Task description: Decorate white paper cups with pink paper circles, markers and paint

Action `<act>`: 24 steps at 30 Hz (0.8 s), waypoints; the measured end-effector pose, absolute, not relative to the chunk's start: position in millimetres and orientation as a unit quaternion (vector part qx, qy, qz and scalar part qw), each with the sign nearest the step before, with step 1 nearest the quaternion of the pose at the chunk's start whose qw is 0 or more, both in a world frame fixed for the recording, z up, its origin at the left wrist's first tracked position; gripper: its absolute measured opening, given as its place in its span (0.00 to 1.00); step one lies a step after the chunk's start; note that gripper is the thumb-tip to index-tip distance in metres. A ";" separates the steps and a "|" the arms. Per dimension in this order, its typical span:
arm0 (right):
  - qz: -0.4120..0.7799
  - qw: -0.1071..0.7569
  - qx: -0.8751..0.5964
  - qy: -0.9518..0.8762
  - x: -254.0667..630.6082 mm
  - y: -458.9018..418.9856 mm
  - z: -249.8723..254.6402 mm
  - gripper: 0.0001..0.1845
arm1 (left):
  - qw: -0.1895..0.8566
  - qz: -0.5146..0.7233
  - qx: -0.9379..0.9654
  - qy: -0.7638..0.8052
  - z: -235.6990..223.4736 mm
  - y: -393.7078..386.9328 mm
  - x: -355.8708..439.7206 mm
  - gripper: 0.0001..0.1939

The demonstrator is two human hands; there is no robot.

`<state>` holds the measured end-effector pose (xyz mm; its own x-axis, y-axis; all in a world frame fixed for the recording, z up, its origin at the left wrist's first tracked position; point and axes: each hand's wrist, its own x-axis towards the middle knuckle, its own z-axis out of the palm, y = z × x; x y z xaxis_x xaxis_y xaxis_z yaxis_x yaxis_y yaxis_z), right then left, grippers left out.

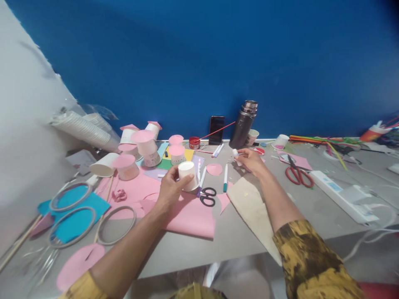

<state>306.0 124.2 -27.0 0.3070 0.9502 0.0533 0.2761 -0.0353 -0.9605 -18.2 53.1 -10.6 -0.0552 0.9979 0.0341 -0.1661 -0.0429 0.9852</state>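
Note:
My left hand (175,185) is closed around a white paper cup (188,176), held bottom side up above the pink paper. Farther right and back, my right hand (251,161) pinches a small white tube (235,154); its lower part is blurred, and I cannot tell its exact kind. Between the hands lie a pink paper circle (214,169), a marker with a teal end (225,177) and black-handled scissors (208,197). The scissors' blades are hidden near the cup. Several upturned cups topped with pink paper (146,145) stand behind my left hand.
A dark flask (245,124) and a phone (216,129) stand against the blue wall. Red-handled scissors (298,176) and a power strip (341,196) lie at right. Grey hoops (72,226), blue paper (77,216) and stacked paper cups (90,129) occupy the left.

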 end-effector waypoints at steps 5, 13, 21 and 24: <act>0.359 0.477 -0.618 -0.511 302.9 120.9 -26.2 0.17 | 0.516 0.532 0.477 0.473 -11.4 55.1 -20.4 0.29; 0.333 0.430 -0.640 -0.543 306.0 119.1 -27.3 0.19 | 0.544 0.547 0.447 0.453 -10.3 50.8 -17.7 0.31; 0.251 0.347 -0.681 -0.593 308.0 107.6 -9.1 0.23 | 0.542 0.541 0.444 0.464 -7.2 50.0 -16.4 0.31; 0.078 0.363 -0.666 -0.647 289.7 98.8 2.1 0.28 | 0.533 0.556 0.440 0.461 -6.4 47.8 -14.5 0.31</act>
<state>289.7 98.8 2.1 0.1503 0.9180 0.3669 0.8053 0.1016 -0.5840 -14.5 47.8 -6.4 -0.0444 0.9990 -0.0027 -0.1877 -0.0057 0.9822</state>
